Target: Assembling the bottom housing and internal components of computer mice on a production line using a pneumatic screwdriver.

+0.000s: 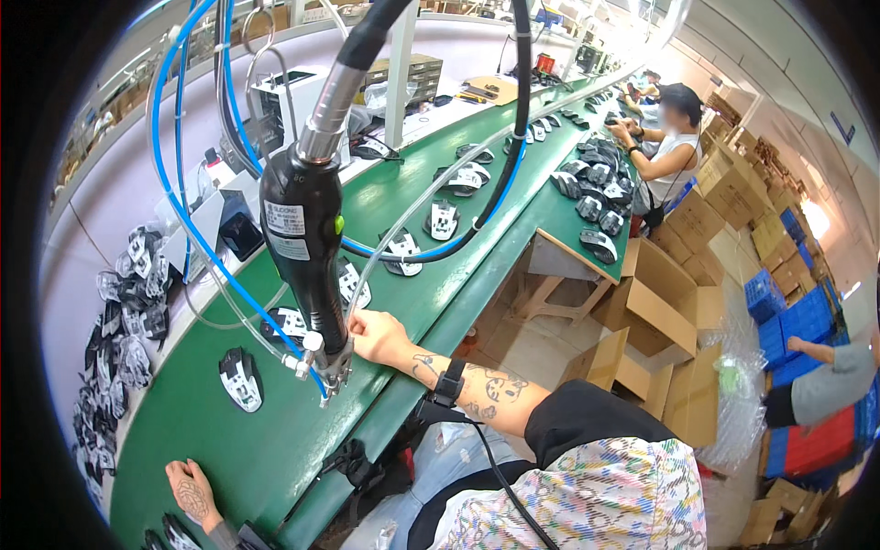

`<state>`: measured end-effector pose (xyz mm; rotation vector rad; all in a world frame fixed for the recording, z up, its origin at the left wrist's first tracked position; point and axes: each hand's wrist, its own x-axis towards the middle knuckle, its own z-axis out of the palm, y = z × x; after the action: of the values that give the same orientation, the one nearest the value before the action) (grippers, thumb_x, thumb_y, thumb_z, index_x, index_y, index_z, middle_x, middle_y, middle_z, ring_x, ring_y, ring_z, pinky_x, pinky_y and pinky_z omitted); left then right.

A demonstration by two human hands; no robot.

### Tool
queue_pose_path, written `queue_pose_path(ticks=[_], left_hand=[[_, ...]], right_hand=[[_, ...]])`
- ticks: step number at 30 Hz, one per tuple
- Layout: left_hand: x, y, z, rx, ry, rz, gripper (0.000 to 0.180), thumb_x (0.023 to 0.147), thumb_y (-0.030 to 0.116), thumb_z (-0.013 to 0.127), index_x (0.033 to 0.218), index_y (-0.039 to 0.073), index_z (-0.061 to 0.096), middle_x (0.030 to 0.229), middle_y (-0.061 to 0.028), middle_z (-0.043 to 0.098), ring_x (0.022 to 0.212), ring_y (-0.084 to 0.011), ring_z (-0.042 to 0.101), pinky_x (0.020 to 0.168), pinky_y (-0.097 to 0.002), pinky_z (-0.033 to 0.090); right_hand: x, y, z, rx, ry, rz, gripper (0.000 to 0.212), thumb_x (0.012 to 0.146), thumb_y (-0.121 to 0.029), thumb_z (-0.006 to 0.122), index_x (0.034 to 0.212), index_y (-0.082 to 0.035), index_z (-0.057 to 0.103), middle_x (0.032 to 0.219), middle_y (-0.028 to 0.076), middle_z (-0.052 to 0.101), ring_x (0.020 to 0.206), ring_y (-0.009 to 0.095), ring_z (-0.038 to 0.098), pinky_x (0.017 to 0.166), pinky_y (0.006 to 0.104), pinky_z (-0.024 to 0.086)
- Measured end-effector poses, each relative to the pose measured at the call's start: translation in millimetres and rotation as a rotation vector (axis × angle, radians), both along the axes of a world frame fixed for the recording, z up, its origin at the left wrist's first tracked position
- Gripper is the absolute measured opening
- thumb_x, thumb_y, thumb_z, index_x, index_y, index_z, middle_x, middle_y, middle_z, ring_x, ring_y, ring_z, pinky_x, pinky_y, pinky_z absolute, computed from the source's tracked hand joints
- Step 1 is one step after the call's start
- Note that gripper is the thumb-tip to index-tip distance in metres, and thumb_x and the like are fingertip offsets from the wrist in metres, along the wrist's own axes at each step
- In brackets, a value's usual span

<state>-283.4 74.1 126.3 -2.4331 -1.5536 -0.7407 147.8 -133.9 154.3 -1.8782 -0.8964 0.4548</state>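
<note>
A black electric screwdriver (pixel 304 240) hangs on cables and blue and clear hoses over a green conveyor belt (pixel 211 431). My right hand (pixel 378 335) is at its lower end, fingers curled against the body just above the metal tip (pixel 332 371). On that forearm I see tattoos and a black wrist strap. Below and left of the tip a black-and-white computer mouse (pixel 241 378) lies on the belt, with another mouse (pixel 290 323) behind the tool. Flat on the belt's near end rests my left hand (pixel 192 500), fingers spread, beside dark mouse parts (pixel 174 533).
More mice (pixel 442 220) line the belt toward the far end. Bagged parts (pixel 128 312) are heaped at the left. A seated co-worker (pixel 674 137) works at a side bench. Cardboard boxes (pixel 660 302) and blue crates (pixel 797 321) fill the floor on the right, near another person's arm (pixel 825 367).
</note>
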Motion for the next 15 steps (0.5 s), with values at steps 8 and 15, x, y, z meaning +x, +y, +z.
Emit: queue_pose_path(ticks=[8, 15], left_hand=[[-5, 3, 19, -0.022, -0.217, 0.082, 0.028, 0.09, 0.021, 0.049, 0.074, -0.002, 0.046, 0.071, -0.0151, 0.047, 0.066, -0.0307, 0.047, 0.063, -0.0404, 0.038], [-39, 26, -10, -0.156, -0.105, 0.232, 0.029, 0.088, 0.029, 0.054, 0.082, 0.0, 0.054, 0.086, -0.0166, 0.052, 0.079, -0.0321, 0.053, 0.071, -0.0406, 0.042]], right_hand=[[51, 45, 45, -0.316, -0.101, 0.422, 0.037, 0.076, -0.04, 0.064, 0.084, -0.004, 0.062, 0.067, 0.009, 0.064, 0.056, 0.015, 0.061, 0.051, 0.0284, 0.048], [69, 91, 3, 0.172, 0.185, 0.109, 0.028, 0.083, -0.031, 0.06, 0.081, -0.004, 0.059, 0.063, 0.004, 0.059, 0.054, 0.013, 0.055, 0.05, 0.0299, 0.045]])
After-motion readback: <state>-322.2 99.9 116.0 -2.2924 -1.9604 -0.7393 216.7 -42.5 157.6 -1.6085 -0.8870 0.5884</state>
